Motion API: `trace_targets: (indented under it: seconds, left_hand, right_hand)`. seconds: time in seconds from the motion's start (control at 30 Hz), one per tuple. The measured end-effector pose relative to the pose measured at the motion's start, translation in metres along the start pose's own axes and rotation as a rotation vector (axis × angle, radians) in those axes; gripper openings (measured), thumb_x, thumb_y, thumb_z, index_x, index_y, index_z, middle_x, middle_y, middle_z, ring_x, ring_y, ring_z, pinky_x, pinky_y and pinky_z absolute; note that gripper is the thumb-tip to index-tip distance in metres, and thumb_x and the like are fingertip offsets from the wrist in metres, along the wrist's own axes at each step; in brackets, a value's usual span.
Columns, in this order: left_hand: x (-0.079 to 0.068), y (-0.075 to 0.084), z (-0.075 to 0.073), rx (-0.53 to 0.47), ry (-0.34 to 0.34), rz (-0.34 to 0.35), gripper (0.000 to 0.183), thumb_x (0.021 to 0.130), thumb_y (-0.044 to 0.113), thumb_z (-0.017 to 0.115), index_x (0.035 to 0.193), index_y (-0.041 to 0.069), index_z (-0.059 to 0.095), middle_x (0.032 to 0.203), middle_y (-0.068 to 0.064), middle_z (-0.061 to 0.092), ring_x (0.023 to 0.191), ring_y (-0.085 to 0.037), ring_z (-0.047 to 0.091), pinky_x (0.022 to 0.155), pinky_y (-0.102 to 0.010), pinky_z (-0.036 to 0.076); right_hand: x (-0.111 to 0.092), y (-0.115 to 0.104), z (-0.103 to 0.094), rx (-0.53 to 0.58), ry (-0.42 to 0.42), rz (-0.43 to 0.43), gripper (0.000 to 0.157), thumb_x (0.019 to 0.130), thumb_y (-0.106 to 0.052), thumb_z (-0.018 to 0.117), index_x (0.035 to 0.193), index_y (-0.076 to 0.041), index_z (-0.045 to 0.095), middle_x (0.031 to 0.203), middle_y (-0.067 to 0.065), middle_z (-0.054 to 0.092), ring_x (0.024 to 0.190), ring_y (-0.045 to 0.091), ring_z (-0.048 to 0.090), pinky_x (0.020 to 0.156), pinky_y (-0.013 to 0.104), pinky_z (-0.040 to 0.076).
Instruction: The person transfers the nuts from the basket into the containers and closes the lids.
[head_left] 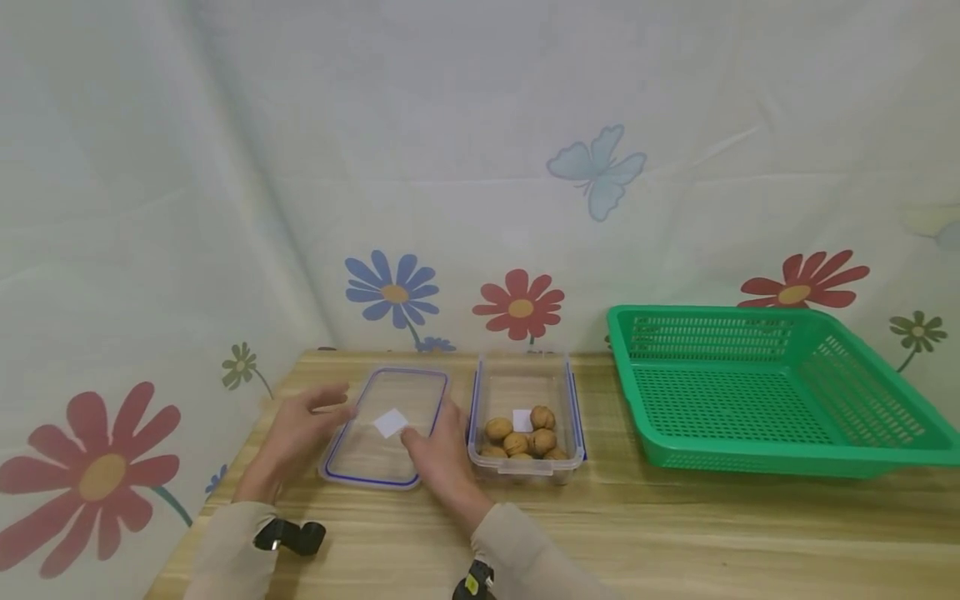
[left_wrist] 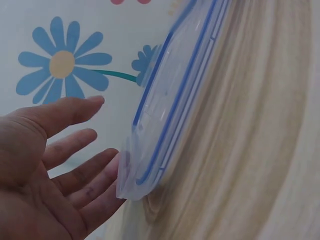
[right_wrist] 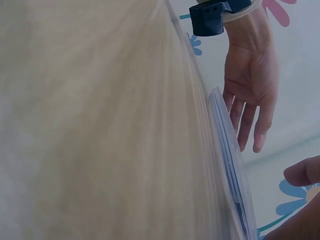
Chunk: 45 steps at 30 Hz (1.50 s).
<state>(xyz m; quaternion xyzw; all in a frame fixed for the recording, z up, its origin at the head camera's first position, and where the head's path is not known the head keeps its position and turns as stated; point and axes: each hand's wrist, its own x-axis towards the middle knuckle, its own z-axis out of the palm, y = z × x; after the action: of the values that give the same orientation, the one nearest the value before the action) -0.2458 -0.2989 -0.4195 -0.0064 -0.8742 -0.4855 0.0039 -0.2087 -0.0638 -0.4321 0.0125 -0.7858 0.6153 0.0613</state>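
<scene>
A clear plastic lid [head_left: 408, 387] with a blue seal lies on the wooden table, a white paper square [head_left: 390, 422] showing near its middle. My left hand [head_left: 302, 427] is at the lid's left side; in the left wrist view its spread fingers [left_wrist: 95, 200] reach the lid's edge flap. On the right side is my right hand [head_left: 441, 450], its thumb above the lid and its other fingers along the edge, partly hidden. The right wrist view shows that thumb [right_wrist: 302, 172] apart from the lid. Beside this hand stands a clear container [head_left: 474, 421] with several walnuts [head_left: 543, 442].
To the right stands a large green plastic basket [head_left: 643, 433] with slotted walls. A white label [head_left: 522, 420] shows inside the container among the walnuts. Behind the wooden table [head_left: 615, 533] hangs a flower-printed cloth [head_left: 465, 167], which also covers the left side.
</scene>
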Motion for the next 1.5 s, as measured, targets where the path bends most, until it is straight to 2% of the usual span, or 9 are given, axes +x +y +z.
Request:
trace_targets:
  seconds: [0.1,0.23,0.33,0.5,0.67,0.93,1.17,1.3,1.5]
  left_hand:
    - [0.002,-0.006,0.002,-0.015,-0.008,-0.024,0.059,0.102,0.024,0.073,0.152,-0.001,0.053,0.147,-0.028,0.057,0.129,-0.042,0.06,0.104,-0.044,0.055]
    - [0.004,-0.012,0.003,-0.028,0.007,-0.008,0.052,0.099,0.01,0.074,0.144,-0.009,0.058,0.135,-0.032,0.064,0.11,-0.031,0.069,0.083,-0.03,0.059]
    - [0.005,-0.016,0.002,-0.03,0.027,-0.01,0.048,0.096,0.002,0.073,0.14,-0.011,0.06,0.13,-0.031,0.067,0.097,-0.022,0.07,0.073,-0.027,0.059]
    - [0.003,-0.018,-0.004,-0.028,0.04,-0.045,0.044,0.096,0.002,0.072,0.138,-0.01,0.063,0.131,-0.027,0.068,0.094,-0.017,0.067,0.074,-0.026,0.059]
    - [-0.001,-0.014,-0.015,0.017,0.03,-0.027,0.042,0.099,0.005,0.07,0.137,-0.009,0.064,0.135,-0.025,0.067,0.108,-0.023,0.065,0.083,-0.024,0.056]
    - [-0.009,0.002,-0.039,0.058,0.017,-0.035,0.046,0.103,0.016,0.069,0.144,-0.004,0.061,0.141,-0.025,0.064,0.113,-0.026,0.066,0.086,-0.031,0.06]
    - [-0.017,0.021,-0.051,0.024,0.044,-0.004,0.052,0.103,0.021,0.071,0.148,-0.002,0.059,0.141,-0.025,0.064,0.109,-0.024,0.069,0.082,-0.032,0.064]
    - [-0.021,0.033,-0.051,0.023,0.071,-0.007,0.055,0.103,0.028,0.071,0.15,0.003,0.059,0.143,-0.023,0.063,0.114,-0.029,0.068,0.084,-0.034,0.064]
    - [-0.025,0.055,-0.04,0.026,0.084,0.023,0.056,0.103,0.036,0.071,0.151,0.01,0.061,0.143,-0.018,0.064,0.118,-0.033,0.066,0.088,-0.037,0.062]
  right_hand:
    - [0.0,0.001,0.0,-0.031,-0.012,0.02,0.085,0.084,-0.014,0.073,0.157,0.011,0.038,0.15,0.032,0.045,0.142,0.045,0.045,0.122,0.055,0.038]
    - [0.001,0.005,0.001,-0.055,-0.012,0.014,0.074,0.084,-0.008,0.069,0.151,0.011,0.046,0.144,0.031,0.051,0.138,0.046,0.049,0.12,0.056,0.04]
    - [0.003,0.009,0.004,-0.034,0.0,-0.007,0.066,0.085,-0.001,0.064,0.147,0.013,0.05,0.135,0.029,0.055,0.132,0.044,0.053,0.119,0.056,0.042]
    - [0.004,0.012,0.006,-0.047,0.018,-0.032,0.06,0.084,0.007,0.062,0.143,0.012,0.055,0.116,0.019,0.061,0.117,0.037,0.059,0.111,0.053,0.049]
    - [0.001,0.008,0.006,-0.075,0.023,-0.049,0.06,0.082,0.008,0.065,0.142,0.008,0.06,0.109,0.012,0.063,0.108,0.031,0.062,0.104,0.05,0.054]
    - [-0.008,-0.004,0.004,0.011,-0.027,-0.028,0.064,0.083,0.006,0.064,0.146,0.002,0.058,0.13,0.017,0.061,0.111,0.028,0.067,0.089,0.036,0.061]
    - [-0.009,-0.023,-0.007,0.122,-0.067,-0.083,0.065,0.084,0.007,0.065,0.148,0.002,0.057,0.132,0.019,0.058,0.108,0.027,0.068,0.086,0.033,0.063]
    - [-0.005,-0.035,-0.022,0.214,-0.101,-0.106,0.065,0.083,0.006,0.065,0.148,0.004,0.056,0.136,0.021,0.055,0.11,0.029,0.068,0.084,0.031,0.062]
    - [-0.001,-0.046,-0.053,0.207,-0.122,-0.088,0.067,0.083,0.002,0.065,0.149,0.001,0.057,0.128,0.024,0.064,0.108,0.031,0.069,0.085,0.036,0.062]
